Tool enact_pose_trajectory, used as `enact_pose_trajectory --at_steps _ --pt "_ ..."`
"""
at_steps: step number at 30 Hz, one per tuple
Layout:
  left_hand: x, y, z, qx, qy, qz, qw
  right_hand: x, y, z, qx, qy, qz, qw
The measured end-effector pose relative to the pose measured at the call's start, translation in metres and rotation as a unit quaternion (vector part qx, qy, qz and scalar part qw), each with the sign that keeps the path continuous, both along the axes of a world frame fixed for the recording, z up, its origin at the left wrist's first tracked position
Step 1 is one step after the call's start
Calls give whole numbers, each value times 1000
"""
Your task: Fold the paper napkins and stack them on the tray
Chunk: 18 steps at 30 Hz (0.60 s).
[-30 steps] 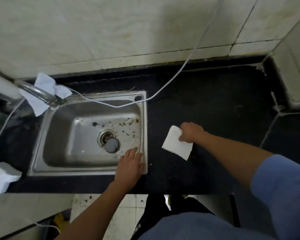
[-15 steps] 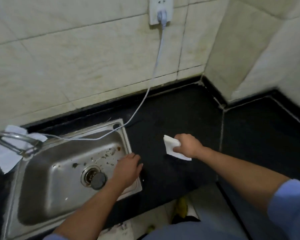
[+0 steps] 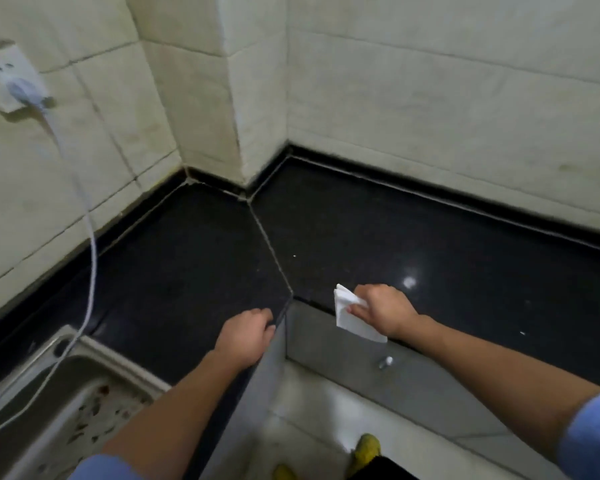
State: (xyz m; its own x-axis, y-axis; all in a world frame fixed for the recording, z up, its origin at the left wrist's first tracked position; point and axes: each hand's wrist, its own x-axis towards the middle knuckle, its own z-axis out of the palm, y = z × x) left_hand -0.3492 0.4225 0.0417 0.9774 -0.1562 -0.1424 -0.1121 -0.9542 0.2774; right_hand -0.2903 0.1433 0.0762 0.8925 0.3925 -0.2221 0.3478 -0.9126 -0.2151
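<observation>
Holding one folded napkin was about all the progress on show. The right hand had it pinched between thumb and fingers just over the front edge of the black table, with the lower corner hanging past the edge. It already looked like a layered square, so I'd say the folding was done for this one and the stacking wasn't. No tray or other napkins in view, so I couldn't tell how many were left. The left hand rested at the table's inner corner, fingers together and bent lightly over the edge, holding nothing. Off to the left were a grubby steel sink and a white cable dropping from a wall socket across its rim. Both were well apart from the napkin, so the real snag looked like the tray being out of sight
</observation>
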Motion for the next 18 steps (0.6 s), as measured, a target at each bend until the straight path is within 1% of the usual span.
enact_pose_trajectory --at_steps 5,10,13,18 --pt "21 -106 13 16 -19 -133 991 -59 -121 9 -16 -22 -138 990" --pt "19 -232 22 16 -48 -247 968 -136 -240 15 -14 -25 -258 966" --pt "2 -322 24 10 -57 -301 952 -188 -313 15 -17 -30 -312 949" --pt "-56 -465 23 -11 -43 -362 931 -268 -431 23 -35 -37 -372 927"
